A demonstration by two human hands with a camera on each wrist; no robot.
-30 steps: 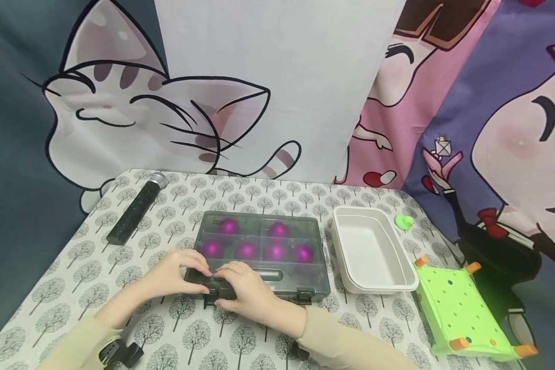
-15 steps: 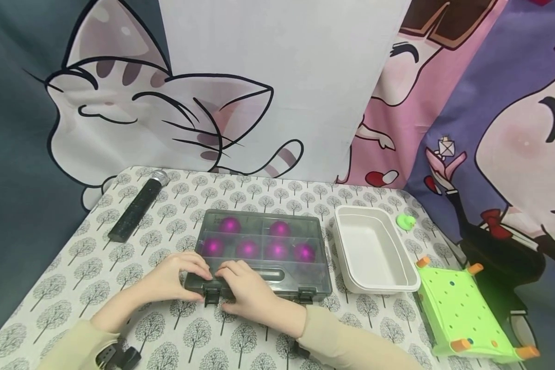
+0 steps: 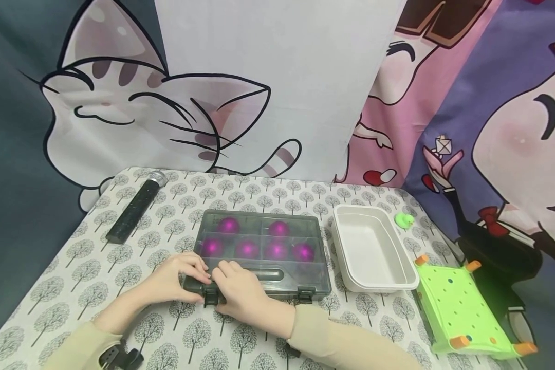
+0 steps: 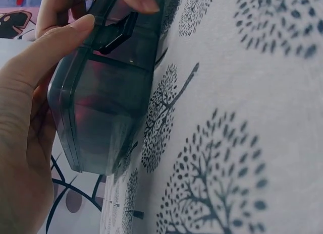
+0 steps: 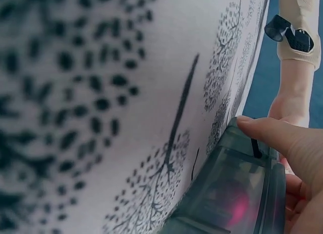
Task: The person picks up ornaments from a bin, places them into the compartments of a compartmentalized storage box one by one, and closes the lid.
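Observation:
A dark translucent compartment box (image 3: 300,280) lies flat on the table, lid down, with several glossy magenta balls (image 3: 247,250) inside. My left hand (image 3: 176,277) grips its front left corner, fingers on the lid and thumb at the front edge. Close beside it, my right hand (image 3: 242,293) holds the front edge, fingers over the lid. In the right wrist view the right thumb (image 5: 270,133) presses low on the box's front side. Between the hands, the left latch (image 4: 118,35) sticks out from the front in the left wrist view. The right latch (image 3: 306,294) stands free of both hands.
Right of the box is a white plastic basin (image 3: 374,246). Beyond it sit a small green rubber duck (image 3: 404,220) and a green toy stool (image 3: 464,311) with orange legs. A black microphone (image 3: 136,208) lies at the left. Printed curtains (image 3: 277,61) hang behind the table.
My right hand has shifted slightly left, its fingers drawn closer to my left hand and the latch. The box and the other things have stayed in place.

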